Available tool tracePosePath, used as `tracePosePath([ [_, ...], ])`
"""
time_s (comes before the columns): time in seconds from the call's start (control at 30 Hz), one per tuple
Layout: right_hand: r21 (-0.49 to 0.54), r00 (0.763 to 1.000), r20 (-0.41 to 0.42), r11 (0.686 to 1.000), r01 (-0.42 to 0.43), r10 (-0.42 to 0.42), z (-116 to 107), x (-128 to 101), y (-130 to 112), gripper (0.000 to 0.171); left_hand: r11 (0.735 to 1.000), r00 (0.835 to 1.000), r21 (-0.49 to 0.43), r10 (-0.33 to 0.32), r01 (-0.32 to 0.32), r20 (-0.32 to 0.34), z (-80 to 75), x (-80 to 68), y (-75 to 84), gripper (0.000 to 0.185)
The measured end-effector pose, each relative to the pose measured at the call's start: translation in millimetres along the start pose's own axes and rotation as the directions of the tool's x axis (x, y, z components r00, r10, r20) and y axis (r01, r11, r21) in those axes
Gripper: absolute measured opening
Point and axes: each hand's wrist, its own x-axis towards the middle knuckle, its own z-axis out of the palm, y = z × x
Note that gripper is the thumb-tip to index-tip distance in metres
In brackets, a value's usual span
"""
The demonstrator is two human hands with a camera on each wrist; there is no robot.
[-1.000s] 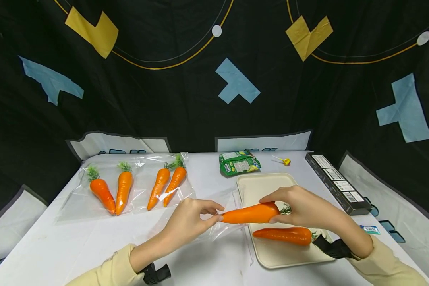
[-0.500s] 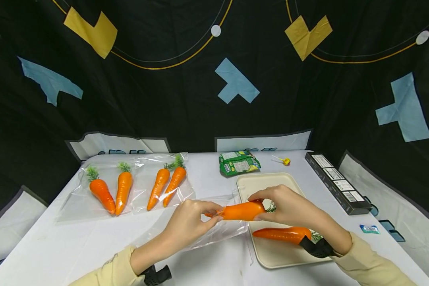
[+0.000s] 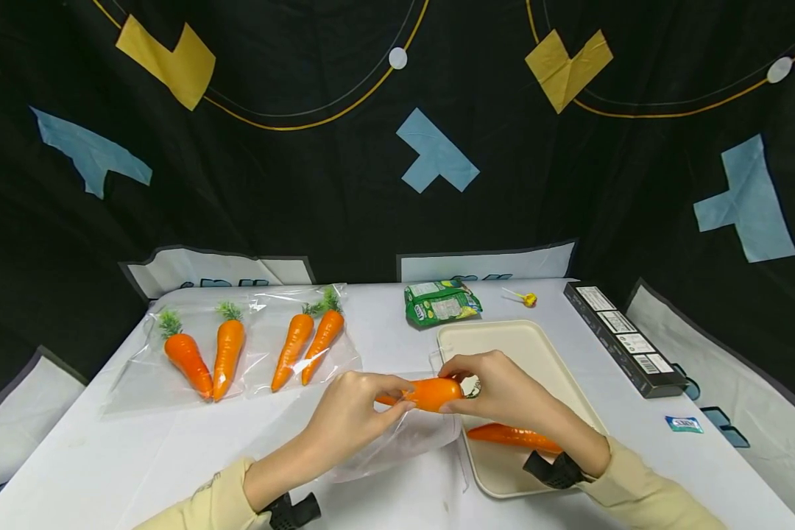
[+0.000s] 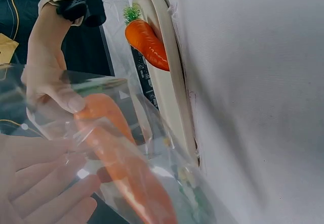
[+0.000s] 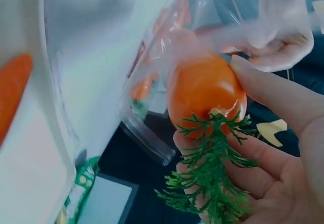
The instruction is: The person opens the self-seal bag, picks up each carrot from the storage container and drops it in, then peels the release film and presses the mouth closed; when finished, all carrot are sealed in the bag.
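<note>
1. Your right hand point(image 3: 497, 386) pinches the thick, leafy end of a carrot point(image 3: 430, 394), thumb on one side and fingers on the other, with the green top lying against your palm in the right wrist view.
2. Your left hand point(image 3: 347, 412) grips the mouth of a clear plastic bag point(image 3: 397, 442), fingers curled on the film beside the carrot's narrow end.
3. The carrot lies level above the white table point(image 3: 139, 456), its tip already inside the bag opening, just left of the cream tray point(image 3: 530, 346).
4. A second carrot point(image 3: 510, 436) lies on that tray, partly behind your right wrist.
5. Two bagged pairs of carrots point(image 3: 252, 350) lie at the far left of the table.
6. A green snack packet point(image 3: 440, 302), a lollipop point(image 3: 526, 298) and a long black box point(image 3: 626, 338) sit beyond the tray.
</note>
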Motion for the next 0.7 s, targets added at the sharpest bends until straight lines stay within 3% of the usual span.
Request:
tracePosePath([
  [0.5, 0.081, 0.997, -0.065, 0.995, 0.053, -0.048, 38, 17, 17, 0.033, 0.999, 0.999, -0.010, -0.035, 0.035, 0.015, 4.3, 0.5, -5.5, 0.010],
  [0.7, 0.068, 0.998, -0.039, 0.997, 0.041, -0.038, 50, 22, 21, 0.030, 0.999, 0.999, -0.002, -0.048, 0.048, 0.022, 7.6, -0.3, -8.6, 0.011],
])
